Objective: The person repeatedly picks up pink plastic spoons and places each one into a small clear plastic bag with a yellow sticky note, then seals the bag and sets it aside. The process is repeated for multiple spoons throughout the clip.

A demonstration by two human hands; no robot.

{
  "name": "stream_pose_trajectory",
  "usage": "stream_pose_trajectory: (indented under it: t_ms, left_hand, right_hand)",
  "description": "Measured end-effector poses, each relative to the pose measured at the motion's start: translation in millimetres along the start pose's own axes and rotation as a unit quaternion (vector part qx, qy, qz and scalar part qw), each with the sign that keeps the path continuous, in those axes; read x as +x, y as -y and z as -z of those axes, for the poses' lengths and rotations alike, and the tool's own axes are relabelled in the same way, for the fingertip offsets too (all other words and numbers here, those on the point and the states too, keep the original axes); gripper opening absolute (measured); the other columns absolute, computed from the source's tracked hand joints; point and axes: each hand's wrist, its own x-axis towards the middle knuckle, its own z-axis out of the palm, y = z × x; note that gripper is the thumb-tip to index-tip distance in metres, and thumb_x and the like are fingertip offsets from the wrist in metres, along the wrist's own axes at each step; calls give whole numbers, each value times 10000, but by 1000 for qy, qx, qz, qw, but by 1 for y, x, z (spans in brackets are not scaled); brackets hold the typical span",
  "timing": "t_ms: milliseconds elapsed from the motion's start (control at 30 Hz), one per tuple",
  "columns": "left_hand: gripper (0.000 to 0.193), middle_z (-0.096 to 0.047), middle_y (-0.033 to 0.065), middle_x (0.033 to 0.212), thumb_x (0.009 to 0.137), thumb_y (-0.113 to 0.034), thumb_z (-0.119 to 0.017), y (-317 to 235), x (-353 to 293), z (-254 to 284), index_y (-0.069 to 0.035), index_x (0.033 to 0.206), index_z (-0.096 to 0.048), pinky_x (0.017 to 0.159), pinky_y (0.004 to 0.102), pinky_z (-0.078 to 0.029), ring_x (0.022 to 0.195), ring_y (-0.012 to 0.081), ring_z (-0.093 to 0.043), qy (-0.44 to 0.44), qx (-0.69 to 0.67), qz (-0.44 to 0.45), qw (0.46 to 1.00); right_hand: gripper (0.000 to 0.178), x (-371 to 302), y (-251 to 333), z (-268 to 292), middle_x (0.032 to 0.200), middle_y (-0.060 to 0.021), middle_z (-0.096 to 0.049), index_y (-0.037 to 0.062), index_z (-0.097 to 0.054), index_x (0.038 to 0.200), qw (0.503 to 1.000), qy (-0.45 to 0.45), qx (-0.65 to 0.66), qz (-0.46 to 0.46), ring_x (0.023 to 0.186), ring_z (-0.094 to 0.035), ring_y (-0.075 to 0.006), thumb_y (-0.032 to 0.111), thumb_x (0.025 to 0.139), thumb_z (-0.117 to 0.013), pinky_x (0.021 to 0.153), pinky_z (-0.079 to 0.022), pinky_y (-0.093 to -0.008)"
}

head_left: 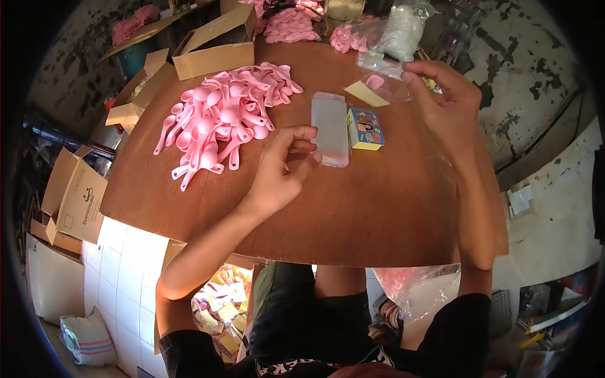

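A stack of clear plastic bags point(329, 120) lies in the middle of the brown table. My left hand point(283, 165) is at its left edge, fingers curled and thumb apart, with fingertips touching or just beside the stack. Against the stack's right side sits a small pile of colourful cards point(367, 129) with yellow edges. My right hand point(447, 101) is raised at the far right, thumb and forefinger pinched on the edge of a clear plastic bag point(398, 89). A pink spoon point(375, 82) and a pale yellow card point(365, 94) show in or under that bag; which, I cannot tell.
A heap of pink spoons point(224, 116) covers the table's left part. Behind it stands an open cardboard box point(214, 53). More pink spoons point(290, 26) and a bulging clear bag point(403, 31) lie at the far edge. Below the table, a box holds many packed pieces point(224, 302).
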Motion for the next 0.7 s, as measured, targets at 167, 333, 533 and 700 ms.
stream_pose_trajectory:
  t_ms: [167, 333, 533, 700]
  left_hand:
    - [449, -535, 92, 1283, 907, 0, -653, -20, 0, 1, -10, 1322, -481, 1001, 347, -477, 1172, 176, -554, 36, 23, -8, 999]
    - [465, -613, 136, 1256, 940, -136, -667, -38, -3, 6, -4, 1347, -483, 985, 371, -480, 1123, 187, -611, 162, -186, 27, 969]
    - [285, -736, 55, 888, 997, -92, -591, -33, -4, 2, 39, 1251, -598, 701, 199, -498, 792, 37, -623, 108, -179, 41, 977]
    - [252, -741, 29, 810, 971, -102, -634, -38, -4, 2, 42, 1175, -665, 600, 187, -452, 684, -8, -551, 89, -82, 27, 992]
  right_hand:
    - [100, -16, 36, -3, 876, -90, -724, -20, -722, 928, 991, 54, 113, -41, 781, -675, -125, -5, 830, -707, 722, -536, -258]
    - [83, -38, 63, -17, 864, -62, -712, -22, -718, 932, 894, 167, 332, -251, 806, -645, -74, 7, 854, -709, 716, -518, -238]
    - [113, -48, 69, -30, 919, -81, -712, -20, -713, 963, 912, 200, 294, -207, 839, -666, -113, -6, 851, -709, 750, -521, -256]
    - [106, -48, 67, -39, 858, -74, -642, 40, -725, 909, 980, 150, 122, -39, 744, -613, -249, 37, 803, -732, 669, -512, -347]
